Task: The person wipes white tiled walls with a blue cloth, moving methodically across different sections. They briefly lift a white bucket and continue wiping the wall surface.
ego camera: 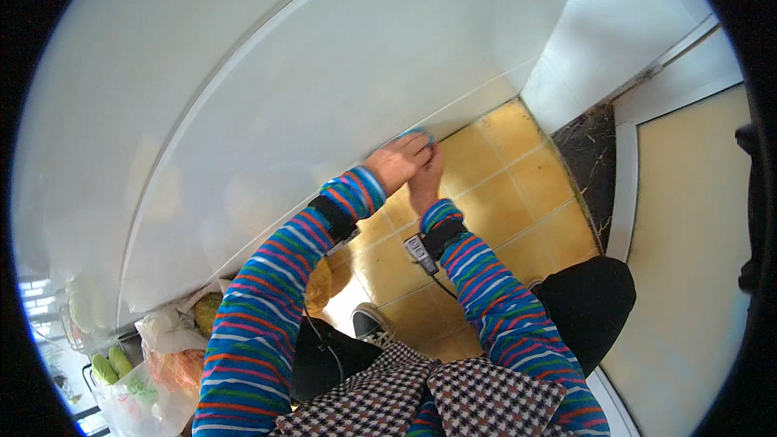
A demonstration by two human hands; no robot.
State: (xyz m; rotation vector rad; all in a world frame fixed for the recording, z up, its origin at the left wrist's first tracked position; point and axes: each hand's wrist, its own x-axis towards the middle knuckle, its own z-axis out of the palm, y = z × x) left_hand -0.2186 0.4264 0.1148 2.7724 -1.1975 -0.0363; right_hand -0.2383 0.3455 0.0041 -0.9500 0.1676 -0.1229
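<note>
Both of my hands meet low down by the foot of a glossy white wall panel (pixel 364 73). My left hand (pixel 397 161) lies over a small blue thing (pixel 419 132), perhaps a cloth or sponge, of which only an edge shows above the fingers. Just to the right, my right hand (pixel 427 179) touches the left one, its fingers partly hidden; whether it also grips the blue thing cannot be told. Striped sleeves cover both arms, with black straps at the wrists. A small grey device with a cable (pixel 420 253) hangs at the right wrist strap.
Yellow floor tiles (pixel 498 194) lie under the hands. At the right are a dark marbled sill (pixel 589 164) and a framed door (pixel 686 194). Plastic bags (pixel 152 394) and green vegetables (pixel 112 366) stand at lower left. My dark shoe (pixel 370 323) rests on the floor.
</note>
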